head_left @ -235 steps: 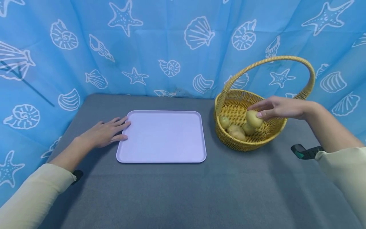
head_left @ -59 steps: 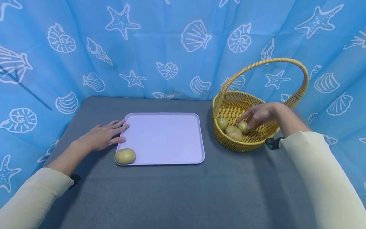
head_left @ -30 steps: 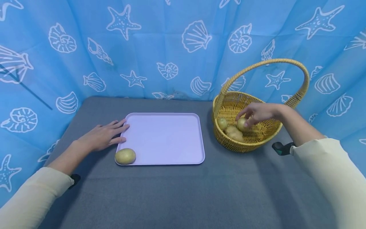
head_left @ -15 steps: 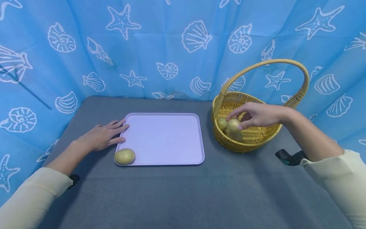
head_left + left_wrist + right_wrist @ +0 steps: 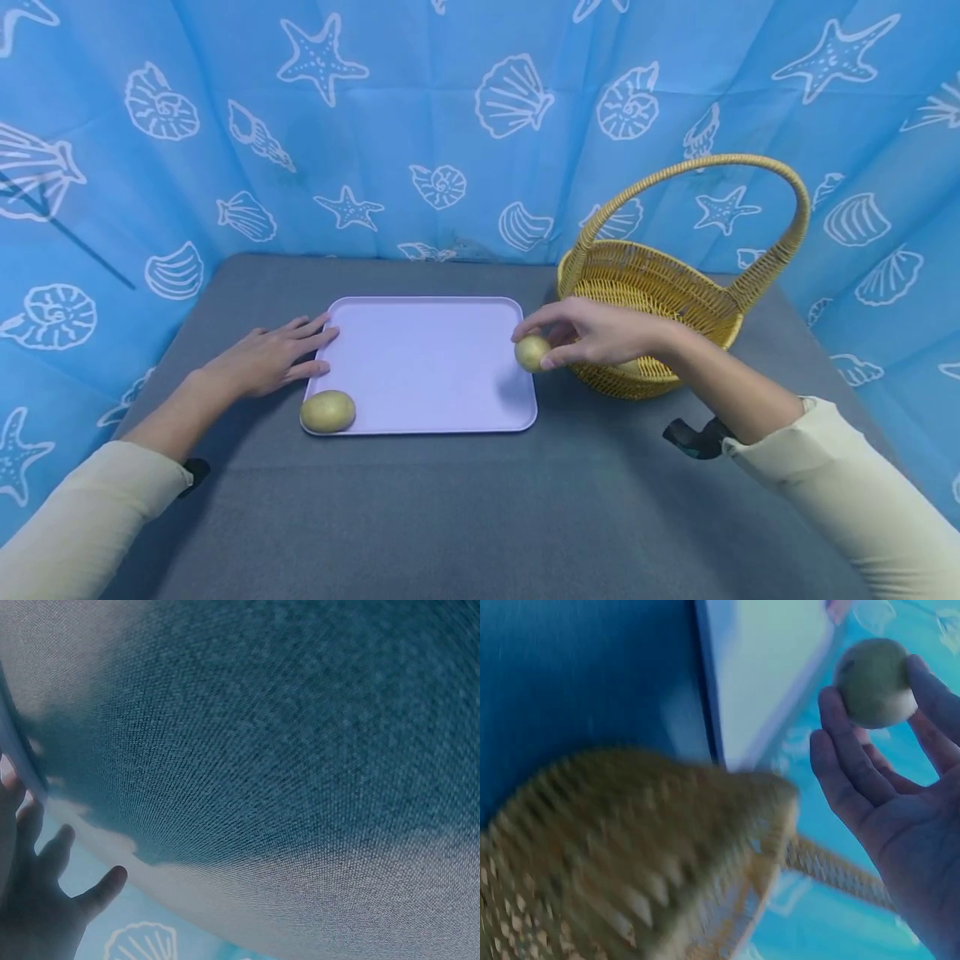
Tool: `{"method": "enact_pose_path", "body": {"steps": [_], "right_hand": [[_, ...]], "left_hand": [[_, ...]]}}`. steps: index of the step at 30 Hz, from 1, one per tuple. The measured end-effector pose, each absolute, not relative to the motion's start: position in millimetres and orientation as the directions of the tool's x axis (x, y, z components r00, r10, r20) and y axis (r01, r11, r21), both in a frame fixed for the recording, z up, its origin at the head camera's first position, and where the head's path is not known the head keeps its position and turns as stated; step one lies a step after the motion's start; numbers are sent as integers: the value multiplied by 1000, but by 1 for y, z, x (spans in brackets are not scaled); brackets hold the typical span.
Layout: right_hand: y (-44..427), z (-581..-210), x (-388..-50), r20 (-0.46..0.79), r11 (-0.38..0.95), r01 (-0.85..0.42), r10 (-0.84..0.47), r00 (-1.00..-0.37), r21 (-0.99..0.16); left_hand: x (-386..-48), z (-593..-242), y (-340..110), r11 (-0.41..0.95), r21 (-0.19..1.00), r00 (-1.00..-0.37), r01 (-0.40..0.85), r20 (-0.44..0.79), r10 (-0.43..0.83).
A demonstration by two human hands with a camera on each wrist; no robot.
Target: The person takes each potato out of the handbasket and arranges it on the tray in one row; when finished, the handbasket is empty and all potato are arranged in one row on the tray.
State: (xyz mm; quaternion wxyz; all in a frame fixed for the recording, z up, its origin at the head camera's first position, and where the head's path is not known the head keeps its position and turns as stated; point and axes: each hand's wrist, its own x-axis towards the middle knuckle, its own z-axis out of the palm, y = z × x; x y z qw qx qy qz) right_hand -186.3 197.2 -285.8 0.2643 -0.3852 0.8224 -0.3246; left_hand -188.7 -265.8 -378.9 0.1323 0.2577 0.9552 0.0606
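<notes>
My right hand point(image 5: 592, 332) pinches a potato point(image 5: 532, 353) between thumb and fingers, above the right edge of the pale lilac tray point(image 5: 427, 358). In the right wrist view the same potato point(image 5: 876, 682) sits at the fingertips, in front of the thumb and fingers. Another potato point(image 5: 327, 412) lies in the tray's near left corner. Fingers spread, my left hand point(image 5: 266, 358) rests at the tray's left edge. A yellow wicker basket point(image 5: 660, 275) stands right of the tray; my right hand and forearm hide most of its contents, though part of a potato point(image 5: 628, 367) shows.
The basket's tall arched handle point(image 5: 705, 160) rises behind my right forearm. Grey cloth point(image 5: 450, 517) covers the table. A blue curtain point(image 5: 435, 125) with white shell and starfish prints hangs along the back and sides.
A potato came to the tray's near left corner. My right hand then reached into the basket, took another potato and carried it left to the tray's right edge. The left hand stayed put.
</notes>
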Motion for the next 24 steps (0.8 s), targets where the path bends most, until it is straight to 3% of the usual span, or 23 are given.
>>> {"method": "enact_pose_path", "body": {"steps": [5, 12, 24], "right_hand": [[169, -311, -185, -166, 444, -461, -834, -526, -768], [131, -341, -178, -117, 400, -468, -844, -524, -788], [80, -363, -169, -55, 329, -493, -870, -490, -806]], "left_hand": [[-189, -380, -266, 856, 190, -831, 480, -215, 514], [-189, -379, -266, 854, 187, -830, 485, -208, 517], [-189, -378, -263, 856, 170, -828, 488, -217, 516]]}}
